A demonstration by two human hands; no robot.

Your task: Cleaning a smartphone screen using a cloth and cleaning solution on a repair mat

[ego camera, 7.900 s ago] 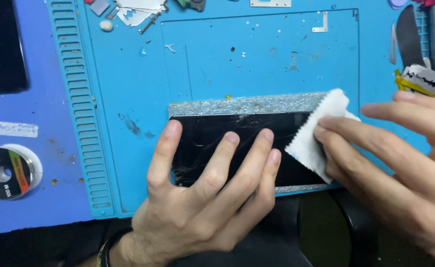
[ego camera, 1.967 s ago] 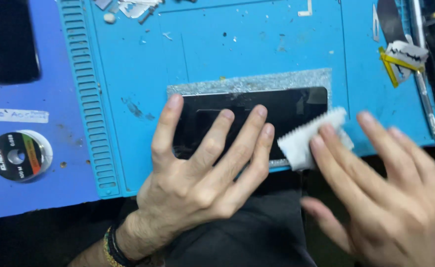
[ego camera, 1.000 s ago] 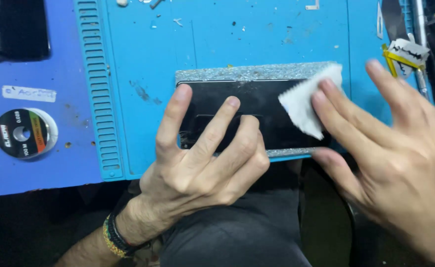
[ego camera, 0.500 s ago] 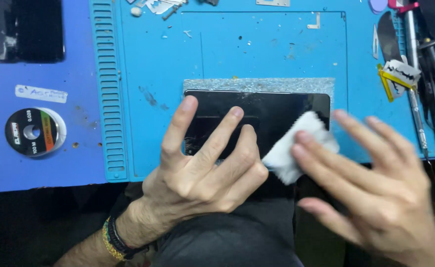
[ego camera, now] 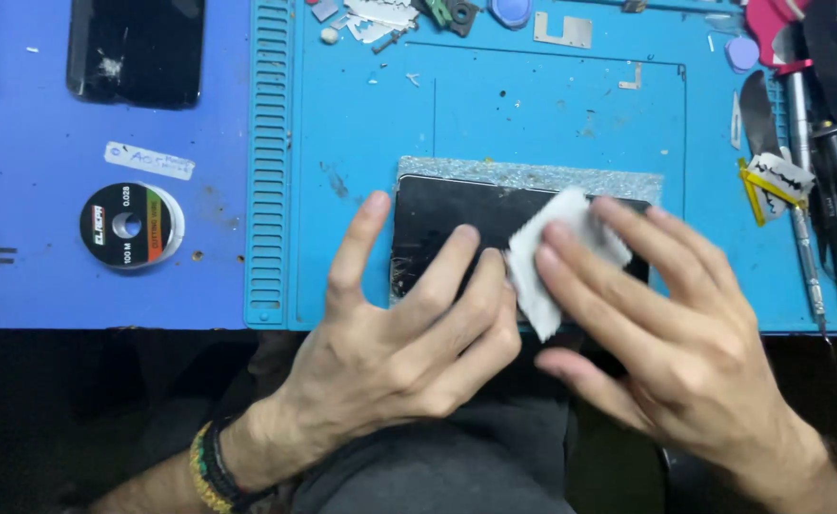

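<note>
A black phone screen [ego camera: 457,211] lies flat on a glittery grey pad [ego camera: 533,175] on the light blue work mat [ego camera: 514,105]. My left hand [ego camera: 399,333] rests flat on the screen's left half, fingers spread and pressing it down. My right hand [ego camera: 657,333] presses a small white cloth [ego camera: 547,252] onto the middle of the screen with its fingertips. The screen's right part is mostly hidden under the cloth and my right fingers.
A second black phone [ego camera: 138,49] with a cracked spot lies top left. A round spool of wire [ego camera: 131,225] sits at left. Tweezers, blades and screwdrivers [ego camera: 809,171] line the right edge. Small metal parts [ego camera: 380,14] are scattered along the top.
My right hand has slid the white cloth leftward across the screen, from its right end toward the middle. My left hand has stayed pressed on the screen.
</note>
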